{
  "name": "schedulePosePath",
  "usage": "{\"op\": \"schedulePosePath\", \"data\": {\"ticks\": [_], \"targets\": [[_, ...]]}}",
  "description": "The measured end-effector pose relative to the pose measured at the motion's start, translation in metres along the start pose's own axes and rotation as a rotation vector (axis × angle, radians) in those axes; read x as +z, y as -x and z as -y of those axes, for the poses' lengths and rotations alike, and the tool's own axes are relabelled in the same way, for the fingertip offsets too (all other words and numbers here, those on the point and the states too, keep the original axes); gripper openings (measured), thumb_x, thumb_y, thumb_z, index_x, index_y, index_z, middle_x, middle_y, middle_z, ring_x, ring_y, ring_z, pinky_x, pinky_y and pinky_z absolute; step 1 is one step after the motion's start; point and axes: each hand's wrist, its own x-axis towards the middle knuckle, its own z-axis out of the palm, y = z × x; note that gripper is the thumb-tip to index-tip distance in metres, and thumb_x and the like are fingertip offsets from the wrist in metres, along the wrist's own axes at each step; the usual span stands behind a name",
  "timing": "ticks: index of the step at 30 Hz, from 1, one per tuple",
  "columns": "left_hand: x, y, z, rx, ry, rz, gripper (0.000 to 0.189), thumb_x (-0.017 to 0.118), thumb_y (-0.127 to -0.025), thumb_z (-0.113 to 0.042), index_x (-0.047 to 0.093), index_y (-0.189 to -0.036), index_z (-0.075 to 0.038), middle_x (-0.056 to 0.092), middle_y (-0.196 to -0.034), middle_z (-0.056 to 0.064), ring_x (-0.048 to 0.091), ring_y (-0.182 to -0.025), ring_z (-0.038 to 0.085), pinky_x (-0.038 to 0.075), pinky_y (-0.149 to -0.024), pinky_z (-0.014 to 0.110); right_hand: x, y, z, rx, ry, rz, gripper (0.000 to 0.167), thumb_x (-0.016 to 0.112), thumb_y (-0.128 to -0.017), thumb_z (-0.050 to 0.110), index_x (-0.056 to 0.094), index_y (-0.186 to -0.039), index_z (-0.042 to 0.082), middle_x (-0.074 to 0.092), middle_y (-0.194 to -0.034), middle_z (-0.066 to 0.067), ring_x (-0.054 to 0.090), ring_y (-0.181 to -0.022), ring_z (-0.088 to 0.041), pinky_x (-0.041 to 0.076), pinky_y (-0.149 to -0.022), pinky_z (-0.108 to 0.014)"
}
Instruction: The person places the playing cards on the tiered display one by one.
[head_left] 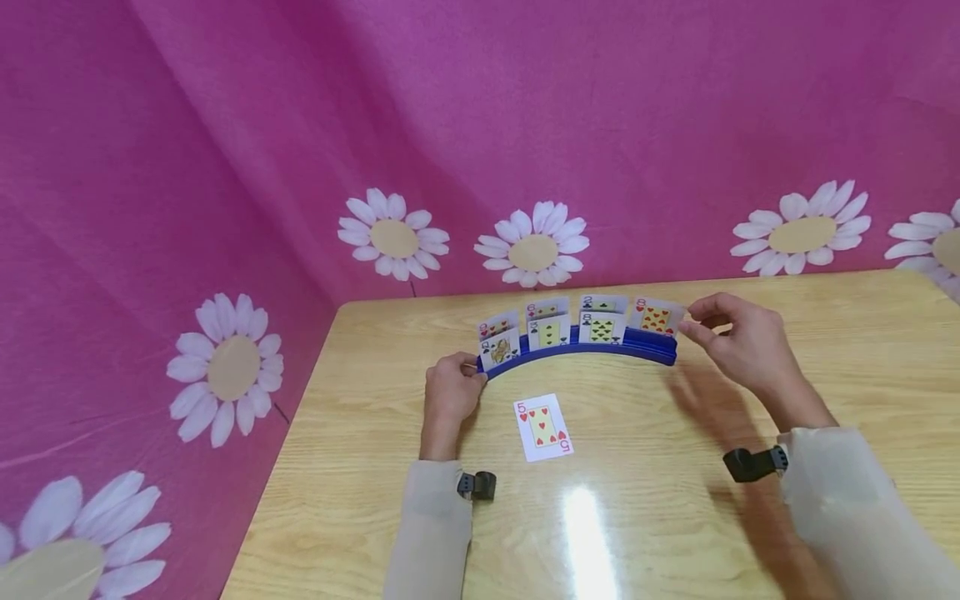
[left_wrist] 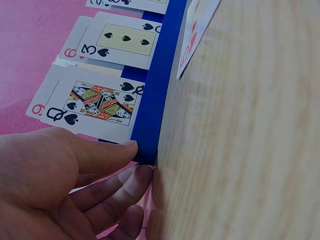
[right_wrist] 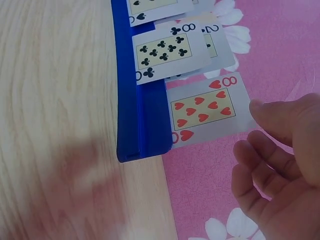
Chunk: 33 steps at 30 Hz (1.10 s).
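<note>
A curved blue card holder (head_left: 577, 345) stands on the table with playing cards upright in two rows. My left hand (head_left: 452, 392) grips its left end, thumb (left_wrist: 131, 148) on the front beside the queen of spades (left_wrist: 100, 106). At the right end, the eight of hearts (right_wrist: 202, 111) stands in the back slot; my right hand (head_left: 742, 342) pinches its outer edge, thumb (right_wrist: 262, 112) at the corner. The front row also holds the three of spades (head_left: 550, 332) and eight of clubs (head_left: 602, 328), with the two of clubs (head_left: 600, 302) and red cards partly hidden behind.
The five of hearts (head_left: 543, 428) lies face up on the wooden table (head_left: 360, 500) in front of the holder. Behind the table's far edge hangs a pink cloth (head_left: 600, 125) with large daisies. A black strap device sits on each wrist.
</note>
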Motion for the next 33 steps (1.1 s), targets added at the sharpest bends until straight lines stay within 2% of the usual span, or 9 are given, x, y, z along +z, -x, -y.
{"op": "schedulePosePath", "data": {"ticks": [7,20,28,33], "targets": [[0.0,-0.001,-0.002,-0.011,0.012,0.006,0.025,0.073,-0.091,-0.007,0.072,-0.114,-0.001,0.069,-0.096,0.01,0.062,-0.085,0.021,0.052,-0.077,0.036,0.008,0.003,0.002,-0.008,-0.009,-0.003,0.019,0.075,-0.091,0.018,0.07,-0.1,0.002,0.071,-0.093,-0.015,0.063,-0.083,-0.027,0.045,-0.057,-0.024],[0.0,-0.002,0.0,-0.008,0.004,0.01,0.024,0.073,-0.09,-0.008,0.072,-0.114,-0.002,0.069,-0.093,0.008,0.063,-0.083,0.02,0.051,-0.076,0.036,0.027,0.015,0.006,-0.014,-0.052,0.049,0.022,0.075,-0.091,0.019,0.071,-0.102,0.0,0.071,-0.094,-0.015,0.065,-0.084,-0.031,0.049,-0.057,-0.026],[0.001,-0.001,-0.001,-0.012,0.011,0.012,0.025,0.073,-0.09,-0.007,0.072,-0.114,-0.002,0.069,-0.093,0.008,0.063,-0.083,0.02,0.051,-0.075,0.036,0.041,0.019,0.011,-0.023,-0.067,0.106,0.022,0.075,-0.091,0.016,0.07,-0.103,-0.002,0.07,-0.088,-0.009,0.062,-0.081,-0.026,0.048,-0.059,-0.026],[0.001,-0.001,-0.001,-0.018,0.018,0.019,0.025,0.072,-0.091,-0.008,0.071,-0.116,-0.002,0.069,-0.094,0.008,0.062,-0.083,0.02,0.051,-0.075,0.036,0.051,0.021,0.016,-0.004,-0.065,0.18,0.024,0.074,-0.092,0.018,0.07,-0.106,-0.002,0.069,-0.088,-0.007,0.061,-0.08,-0.023,0.048,-0.063,-0.029]]}}
